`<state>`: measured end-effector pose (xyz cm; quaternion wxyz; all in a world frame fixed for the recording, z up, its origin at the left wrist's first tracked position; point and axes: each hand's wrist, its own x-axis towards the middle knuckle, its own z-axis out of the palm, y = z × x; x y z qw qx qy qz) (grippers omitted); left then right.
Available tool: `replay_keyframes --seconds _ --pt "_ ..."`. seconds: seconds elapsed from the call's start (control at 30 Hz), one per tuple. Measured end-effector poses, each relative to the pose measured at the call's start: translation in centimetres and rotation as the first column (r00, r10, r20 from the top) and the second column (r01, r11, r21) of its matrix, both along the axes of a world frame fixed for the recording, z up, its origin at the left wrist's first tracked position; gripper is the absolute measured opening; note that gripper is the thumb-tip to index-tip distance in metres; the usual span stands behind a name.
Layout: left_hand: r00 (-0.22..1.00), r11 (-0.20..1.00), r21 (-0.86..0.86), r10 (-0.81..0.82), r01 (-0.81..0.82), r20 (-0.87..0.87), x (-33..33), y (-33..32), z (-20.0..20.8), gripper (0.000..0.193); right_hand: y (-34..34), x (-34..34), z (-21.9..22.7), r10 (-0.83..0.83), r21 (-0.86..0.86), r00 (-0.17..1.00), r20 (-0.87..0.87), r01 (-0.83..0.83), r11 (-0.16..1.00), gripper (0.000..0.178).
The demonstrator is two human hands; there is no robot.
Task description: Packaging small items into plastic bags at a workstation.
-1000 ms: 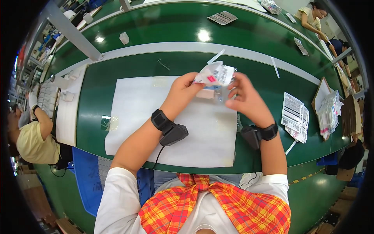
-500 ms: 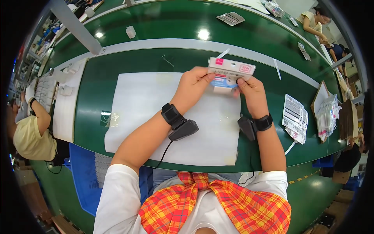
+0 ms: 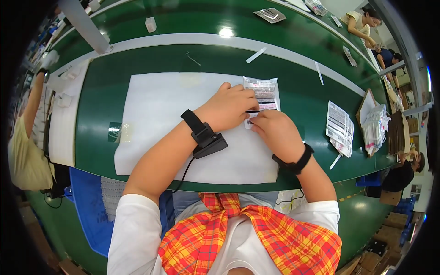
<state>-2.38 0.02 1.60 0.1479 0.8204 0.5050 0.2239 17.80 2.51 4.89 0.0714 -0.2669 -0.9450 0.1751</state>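
Observation:
A flat printed packet (image 3: 261, 88) lies on the right part of a white mat (image 3: 156, 133), its text-covered side up and its far end showing clearly. My left hand (image 3: 231, 106) rests over the packet's left edge with curled fingers gripping it. At the near end, my right hand (image 3: 277, 133) pinches the packet's edge between thumb and fingers. Part of the packet is hidden under both hands. Each wrist carries a black strap, and a dark device sits on the left one.
Right of the mat lies a stack of similar packets (image 3: 339, 126); beyond it, a cardboard tray (image 3: 366, 107) holds several more. White strips (image 3: 255, 55) lie by the grey rail. Co-workers are at the far left and far right. A blue bin (image 3: 87, 206) is below the table.
The packet has been turned from its pink-and-blue front to its text side and lowered onto the mat. Both hands have come down nearer to me, the right one now at its near end.

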Motion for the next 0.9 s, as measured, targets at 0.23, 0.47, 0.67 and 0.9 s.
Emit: replay_keyframes --seconds 0.23,0.47,0.67,0.9 --pt "1.0 0.999 0.036 0.014 -0.013 -0.018 0.0 -0.1 -0.9 0.024 1.3 -0.8 -1.3 -0.023 -0.098 0.992 -0.124 0.011 0.995 0.011" --pt "1.0 0.999 0.052 -0.009 0.009 -0.003 0.5 0.5 -1.7 0.026 1.5 2.6 0.3 0.176 -0.037 0.984 0.008 -0.175 0.984 0.009" --pt "0.997 0.999 0.029 0.016 -0.018 0.076 -0.3 -1.3 -0.3 0.029 -2.9 24.3 1.9 -0.693 -0.415 0.652 -0.307 0.564 0.714 0.003" --pt "0.991 0.991 0.032 0.13 -0.13 -0.01 1.7 -0.4 0.4 0.028 -13.9 42.4 -7.0 -0.87 -0.112 0.307 0.385 0.952 0.286 0.017"
